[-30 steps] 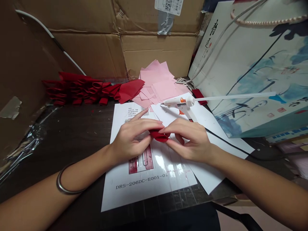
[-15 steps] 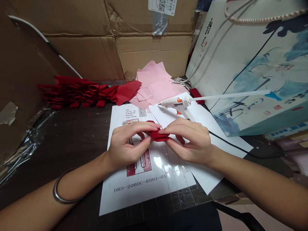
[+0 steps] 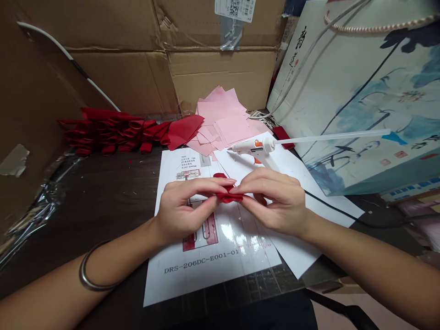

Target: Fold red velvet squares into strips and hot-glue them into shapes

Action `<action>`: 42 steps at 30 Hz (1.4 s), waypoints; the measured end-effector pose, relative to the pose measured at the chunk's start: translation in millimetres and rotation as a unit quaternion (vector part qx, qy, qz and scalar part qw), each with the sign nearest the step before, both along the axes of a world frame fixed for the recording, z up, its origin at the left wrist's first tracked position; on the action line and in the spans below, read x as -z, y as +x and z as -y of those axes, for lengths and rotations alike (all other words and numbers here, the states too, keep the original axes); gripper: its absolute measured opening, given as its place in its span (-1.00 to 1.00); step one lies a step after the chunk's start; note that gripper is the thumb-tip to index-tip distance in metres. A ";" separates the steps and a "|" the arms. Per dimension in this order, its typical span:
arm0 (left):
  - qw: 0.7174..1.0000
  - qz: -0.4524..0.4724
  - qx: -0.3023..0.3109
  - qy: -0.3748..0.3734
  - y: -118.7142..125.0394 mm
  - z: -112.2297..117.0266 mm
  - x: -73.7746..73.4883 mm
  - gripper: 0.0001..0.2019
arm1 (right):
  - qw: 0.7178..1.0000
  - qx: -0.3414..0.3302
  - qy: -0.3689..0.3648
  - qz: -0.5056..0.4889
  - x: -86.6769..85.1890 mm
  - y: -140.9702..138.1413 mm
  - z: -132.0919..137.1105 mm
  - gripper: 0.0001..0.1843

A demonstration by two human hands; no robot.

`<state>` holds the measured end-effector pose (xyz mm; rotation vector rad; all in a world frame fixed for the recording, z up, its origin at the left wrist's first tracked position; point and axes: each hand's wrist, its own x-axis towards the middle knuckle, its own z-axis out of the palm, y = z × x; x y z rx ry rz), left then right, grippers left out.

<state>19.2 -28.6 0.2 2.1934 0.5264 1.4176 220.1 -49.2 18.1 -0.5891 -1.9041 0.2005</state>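
Observation:
Between both hands is a piece of folded red fabric point(image 3: 228, 197), raised over a printed sheet point(image 3: 206, 279). My left hand point(image 3: 187, 204) pinches its left side between thumb and fingers. On the right side, my right hand point(image 3: 275, 197) grips it the same way, and the fingertips of the two hands nearly meet. The fabric's middle is bunched into folds, partly covered by my fingers. Just beyond my right hand, a white glue gun point(image 3: 256, 149) with orange parts lies on a blank white sheet point(image 3: 299, 250), a long glue stick point(image 3: 330, 137) poking out its back.
Folded red fabric pieces point(image 3: 113, 130) are heaped at the back left, beside a stack of pink sheets point(image 3: 223, 112). Metal clips point(image 3: 263, 118) lie behind. Cardboard boxes point(image 3: 220, 73) wall the back; a printed paper bag point(image 3: 360, 105) stands at right. A black cord point(image 3: 337, 211) crosses the table.
The red fabric between my fingers is now more pinched in the middle, with its folds showing more plainly. The view has shifted slightly; both hands keep their grip.

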 end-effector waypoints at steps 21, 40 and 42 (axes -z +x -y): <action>1.000 0.023 0.003 -0.010 2.2 1.2 -2.0 -0.70 | 1.000 -0.023 -0.017 0.011 -4.5 3.3 -0.8 -0.83; 0.999 0.033 -0.009 -0.008 4.4 2.8 -5.8 -0.76 | 1.000 0.005 -0.026 -0.004 -2.3 2.3 -0.1 -0.78; 0.999 0.033 -0.008 -0.003 4.7 2.6 -5.5 -0.74 | 1.000 0.001 -0.025 -0.003 -2.7 2.1 -0.2 -0.81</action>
